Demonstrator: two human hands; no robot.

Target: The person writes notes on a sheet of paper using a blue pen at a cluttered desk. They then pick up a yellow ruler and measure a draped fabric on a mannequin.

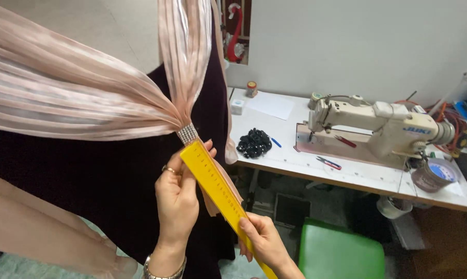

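1. Yellow plastic ruler (220,194): it is held at two places. Near its upper end it is pinched by the fingers (205,152) of the left hand (177,199), thumb to one side and fingertips curled over the edge; a ring is worn on one finger and a metal watch band (164,269) at the wrist.
2. Near its lower end it is gripped by the right hand (264,240), whose fingers are closed around the ruler's edge, so that the lowest tip is partly hidden behind the hand.
3. Long axis: the ruler is laid on a diagonal, from upper left to lower right. The upper end is set touching the rhinestone clasp (187,134); the left hand is the nearer of the two to that clasp, the right hand well apart from it.
4. At the clasp the pleated pink fabric (78,98) is gathered, fanning up and to the left; a narrow pink tail (228,183) hangs below it, behind the ruler and roughly along it. All is draped over a dark velvet garment (89,181).
5. Further right, a white worktop (362,178) is shown, bearing a sewing machine (378,126), a heap of black buttons (254,143), thread snips (328,163) and a sheet of paper (271,106). A green stool (339,253) stands below it.
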